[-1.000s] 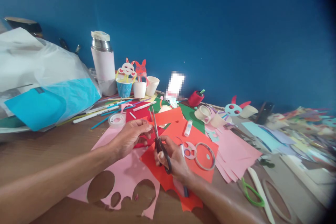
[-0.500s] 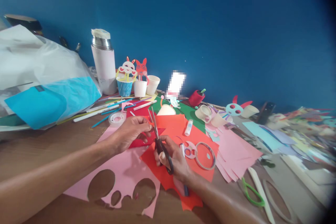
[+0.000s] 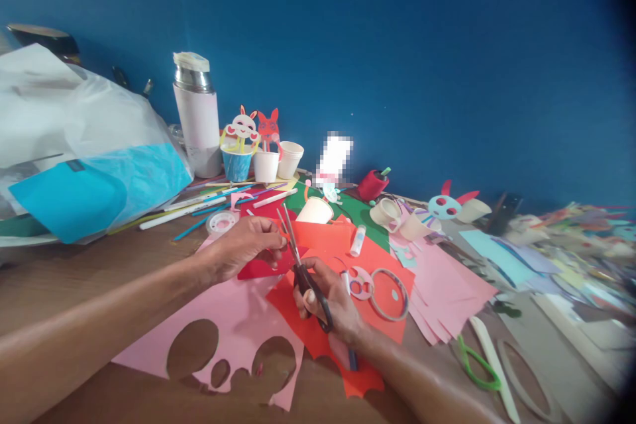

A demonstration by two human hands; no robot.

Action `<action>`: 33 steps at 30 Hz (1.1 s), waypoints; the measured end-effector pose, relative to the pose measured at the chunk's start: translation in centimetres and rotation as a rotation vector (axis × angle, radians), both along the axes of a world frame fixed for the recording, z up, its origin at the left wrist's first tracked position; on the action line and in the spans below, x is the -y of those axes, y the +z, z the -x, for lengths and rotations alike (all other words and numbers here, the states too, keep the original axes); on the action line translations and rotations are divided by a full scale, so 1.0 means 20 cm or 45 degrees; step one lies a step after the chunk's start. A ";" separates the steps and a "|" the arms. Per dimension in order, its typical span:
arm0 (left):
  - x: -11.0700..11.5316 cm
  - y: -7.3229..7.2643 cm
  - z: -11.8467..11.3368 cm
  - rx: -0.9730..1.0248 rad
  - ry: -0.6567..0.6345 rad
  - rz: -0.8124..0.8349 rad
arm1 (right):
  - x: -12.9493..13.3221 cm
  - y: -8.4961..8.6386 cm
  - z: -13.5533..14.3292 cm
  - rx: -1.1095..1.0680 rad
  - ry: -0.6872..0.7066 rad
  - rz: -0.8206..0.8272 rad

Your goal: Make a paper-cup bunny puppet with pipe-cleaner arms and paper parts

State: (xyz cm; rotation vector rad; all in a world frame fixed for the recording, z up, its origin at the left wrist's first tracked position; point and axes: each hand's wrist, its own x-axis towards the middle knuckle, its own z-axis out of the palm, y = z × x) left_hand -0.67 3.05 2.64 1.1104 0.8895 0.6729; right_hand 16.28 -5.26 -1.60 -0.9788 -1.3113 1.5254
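My right hand (image 3: 322, 298) holds black-handled scissors (image 3: 311, 285), with the narrow blades parted and pointing up and away. Close to the blades, my left hand (image 3: 251, 245) is pinched on a small piece of orange-red paper, mostly hidden by the fingers. Dark red paper (image 3: 256, 269) shows just beneath that hand. Under my right hand lies an orange-red sheet (image 3: 318, 338) with scalloped cut edges. A pink sheet (image 3: 238, 318) with large round holes is spread below both hands. To the right of the scissors are a small pink cutout (image 3: 361, 283) and a roll of tape (image 3: 389, 295).
A flask (image 3: 196, 119) and paper cups with animal-face cutouts (image 3: 241, 126) stand along the blue wall. Pencils (image 3: 209, 202) lie at left near a plastic bag (image 3: 109, 126). A glue stick (image 3: 358, 240), pink sheets (image 3: 447, 285) and green-handled scissors (image 3: 479, 364) are at right.
Both hands stay nearly in place, the right one turning the scissors very slightly. An orange-red paper edge behind the blades has dipped a little, showing more of the white cup.
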 end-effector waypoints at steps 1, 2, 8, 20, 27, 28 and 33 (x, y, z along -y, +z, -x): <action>0.00 0.00 0.00 -0.008 -0.010 -0.005 | 0.00 0.00 0.00 0.001 0.010 -0.002; -0.01 0.00 0.00 -0.017 -0.022 -0.011 | 0.00 -0.01 0.00 0.004 0.019 -0.003; -0.02 0.01 0.02 -0.067 -0.092 -0.034 | 0.00 -0.01 0.00 -0.006 0.041 0.004; -0.02 0.03 0.01 -0.073 -0.139 0.014 | 0.00 0.00 0.00 -0.041 0.030 0.056; -0.03 0.02 0.02 -0.087 -0.148 0.006 | 0.00 -0.01 0.00 -0.040 0.019 0.098; -0.03 0.01 0.03 -0.096 -0.148 0.007 | 0.00 -0.01 0.00 -0.025 0.021 0.100; -0.04 0.01 0.03 -0.123 -0.165 -0.005 | 0.01 -0.02 -0.01 0.013 0.021 0.077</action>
